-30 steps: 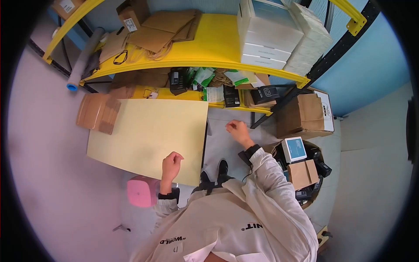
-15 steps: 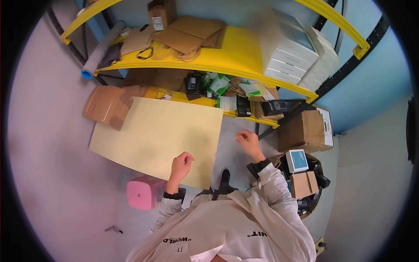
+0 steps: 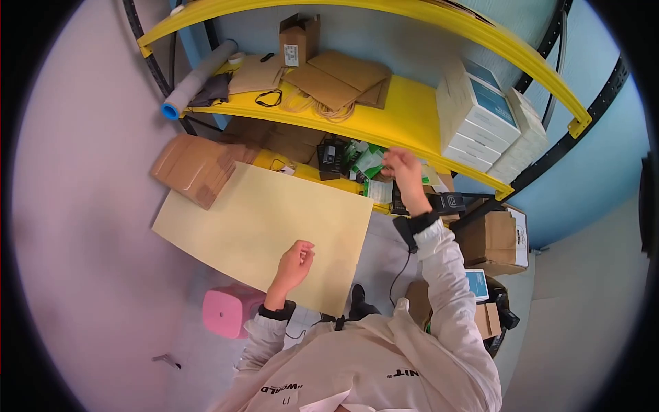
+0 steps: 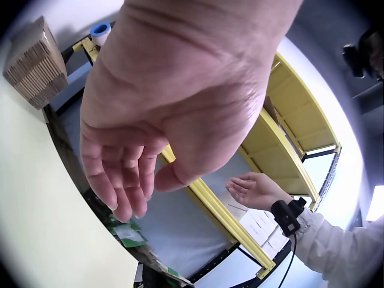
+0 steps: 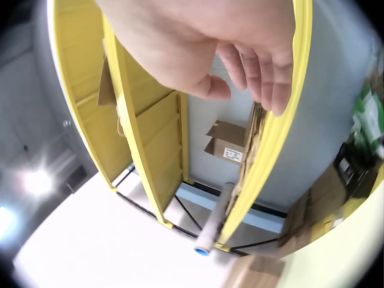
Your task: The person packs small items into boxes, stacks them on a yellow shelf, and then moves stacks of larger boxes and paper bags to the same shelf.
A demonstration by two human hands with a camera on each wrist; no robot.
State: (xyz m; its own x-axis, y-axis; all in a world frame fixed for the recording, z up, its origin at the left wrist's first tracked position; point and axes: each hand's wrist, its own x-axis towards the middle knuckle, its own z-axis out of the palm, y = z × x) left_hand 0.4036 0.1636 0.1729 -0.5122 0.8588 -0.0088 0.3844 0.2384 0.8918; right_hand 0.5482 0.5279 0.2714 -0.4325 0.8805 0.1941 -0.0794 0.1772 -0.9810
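The left hand (image 3: 295, 266) hovers over the pale table (image 3: 274, 213) near its right part, fingers loosely bent and holding nothing; the left wrist view shows the same hand (image 4: 174, 96) with relaxed fingers. Raised in front of the yellow shelf's edge, the right hand (image 3: 405, 177) is empty, near green and white packets (image 3: 371, 163) on the lower shelf in the head view. In the right wrist view the right hand (image 5: 228, 54) hangs with its fingers loosely extended, the yellow shelf beam (image 5: 282, 126) behind them.
Flat brown cardboard (image 3: 336, 79) and white boxes (image 3: 480, 120) lie on the upper shelf. A brown carton bundle (image 3: 192, 168) sits at the table's far left corner. A pink stool (image 3: 226, 312) stands by the near edge, and cartons (image 3: 489, 240) stand at right.
The right hand has risen and reached forward from beside the table to the shelf front. The left hand stays over the table. The head view has shifted, showing more of the upper shelving.
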